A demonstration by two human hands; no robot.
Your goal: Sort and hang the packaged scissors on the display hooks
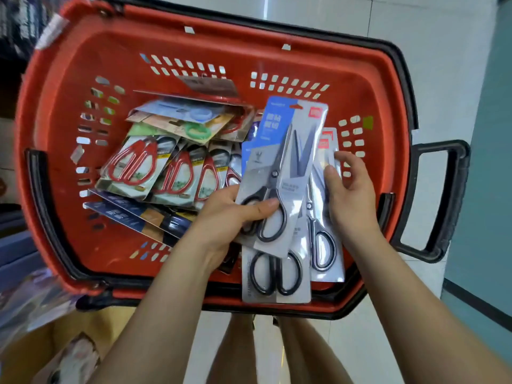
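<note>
A red shopping basket (360, 87) sits on the floor below me, filled with packaged scissors. My left hand (230, 217) grips a fanned stack of black-handled scissor packs (279, 173), thumb pressed over the top pack's handles. A second black-handled pack (277, 275) hangs lower in the same stack. My right hand (349, 189) touches the right edge of a silver-handled scissor pack (322, 245) behind the others, fingers loosely bent around it. Red-handled scissor packs (133, 164) lie in the basket's left half. No display hooks are in view.
Packs with green and blue handles (194, 120) lie at the basket's back, dark blue packs (133, 214) at its front left. The black basket handle (440, 200) sticks out right. A cardboard box (55, 345) stands at lower left. White floor tiles surround the basket.
</note>
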